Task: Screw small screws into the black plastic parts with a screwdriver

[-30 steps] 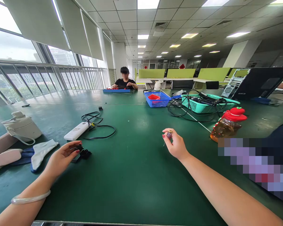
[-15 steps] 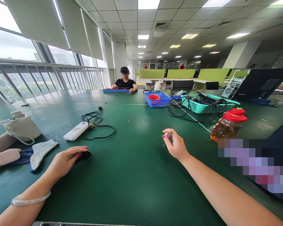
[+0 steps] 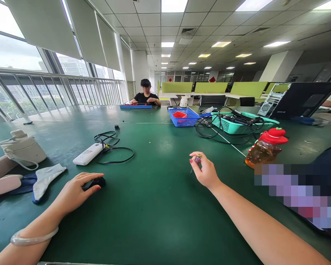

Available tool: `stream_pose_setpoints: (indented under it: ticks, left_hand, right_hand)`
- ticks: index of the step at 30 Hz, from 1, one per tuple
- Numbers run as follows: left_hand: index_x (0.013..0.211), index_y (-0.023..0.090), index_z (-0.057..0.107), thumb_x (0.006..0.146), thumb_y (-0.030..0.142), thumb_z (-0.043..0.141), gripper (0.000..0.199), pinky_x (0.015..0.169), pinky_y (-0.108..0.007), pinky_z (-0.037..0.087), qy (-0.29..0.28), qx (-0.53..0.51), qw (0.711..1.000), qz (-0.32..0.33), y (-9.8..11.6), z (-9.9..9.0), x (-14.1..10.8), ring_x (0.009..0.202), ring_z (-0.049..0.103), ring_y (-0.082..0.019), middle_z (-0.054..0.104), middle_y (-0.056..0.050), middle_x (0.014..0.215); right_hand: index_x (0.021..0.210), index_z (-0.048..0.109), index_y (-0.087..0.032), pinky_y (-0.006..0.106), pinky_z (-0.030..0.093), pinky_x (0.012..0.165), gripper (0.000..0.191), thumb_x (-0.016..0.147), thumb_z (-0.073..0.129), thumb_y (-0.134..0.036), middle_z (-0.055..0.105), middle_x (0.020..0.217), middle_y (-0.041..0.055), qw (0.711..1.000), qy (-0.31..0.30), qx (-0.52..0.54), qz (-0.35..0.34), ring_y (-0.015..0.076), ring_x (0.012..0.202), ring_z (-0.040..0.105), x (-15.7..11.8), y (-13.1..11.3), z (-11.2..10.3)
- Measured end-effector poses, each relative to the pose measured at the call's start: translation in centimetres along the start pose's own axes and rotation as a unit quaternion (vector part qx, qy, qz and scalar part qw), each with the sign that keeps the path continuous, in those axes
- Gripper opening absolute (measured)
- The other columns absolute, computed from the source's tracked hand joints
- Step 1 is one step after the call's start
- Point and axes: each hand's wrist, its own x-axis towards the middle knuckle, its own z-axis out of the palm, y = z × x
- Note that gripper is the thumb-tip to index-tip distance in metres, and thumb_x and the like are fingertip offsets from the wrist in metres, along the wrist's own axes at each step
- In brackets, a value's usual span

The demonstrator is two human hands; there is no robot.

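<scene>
My left hand is low over the table at the left, fingers stretched over a small black object and the thumb along its near side. The object has a rounded end; my fingers cover the rest, so its kind does not show. My right hand is raised over the middle right of the table, closed around a screwdriver. The handle's end points up between thumb and fingers, and its thin shaft slants down to the left.
On the green table lie a white power bank with a black cable, and a cloth beside a white bottle. A blue basket, a teal basket with cables and a red-lidded bottle stand right. Another person sits opposite.
My left thumb has moved down and away from the fingers, showing more of the black object. My right hand has barely moved with the screwdriver. The person opposite has lifted a hand.
</scene>
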Motion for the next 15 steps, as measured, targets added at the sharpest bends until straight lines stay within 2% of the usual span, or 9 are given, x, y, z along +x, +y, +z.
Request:
stream_pose_setpoints:
  ticks: [3,7,11,15]
  left_hand:
    - [0.127,0.027,0.061,0.073,0.067,0.055,0.068,0.103,-0.045,0.045,0.011,0.023,1.000,-0.001,-0.6,0.0,0.0,0.120,0.056,-0.031,0.063,-0.007,0.129]
    - [0.120,0.027,0.067,0.068,0.068,0.059,0.067,0.104,-0.049,0.043,-0.030,0.050,0.998,-0.020,-2.4,0.2,0.2,0.119,0.056,-0.035,0.062,-0.009,0.130]
    - [0.110,0.025,0.072,0.072,0.072,0.050,0.065,0.100,-0.045,0.047,-0.040,0.022,0.998,-0.038,-3.5,0.1,0.2,0.111,0.062,-0.033,0.068,-0.009,0.119]
    - [0.112,0.022,0.070,0.076,0.066,0.046,0.061,0.097,-0.046,0.049,-0.011,0.016,0.998,-0.064,-3.5,-0.1,0.0,0.107,0.064,-0.032,0.064,-0.011,0.125]
  right_hand:
    - [0.101,0.052,-0.022,0.025,0.049,0.058,0.013,0.092,0.046,-0.030,0.060,0.069,-0.0009,1.000,-0.001,-0.002,0.000,0.0145,0.058,0.060,0.0,0.0,0.0]
    - [0.101,0.052,-0.022,0.025,0.049,0.058,0.014,0.092,0.046,-0.030,0.060,0.069,-0.0011,1.000,-0.007,-0.001,0.001,0.0139,0.056,0.059,0.1,-0.1,0.0]
    - [0.101,0.052,-0.022,0.025,0.049,0.058,0.014,0.092,0.045,-0.031,0.059,0.068,-0.0012,1.000,-0.008,-0.004,0.003,0.0141,0.057,0.059,0.1,-0.1,-0.1]
    - [0.101,0.052,-0.022,0.025,0.049,0.059,0.014,0.092,0.045,-0.031,0.060,0.069,-0.0007,1.000,-0.005,-0.004,0.005,0.0146,0.059,0.059,0.0,0.0,-0.1]
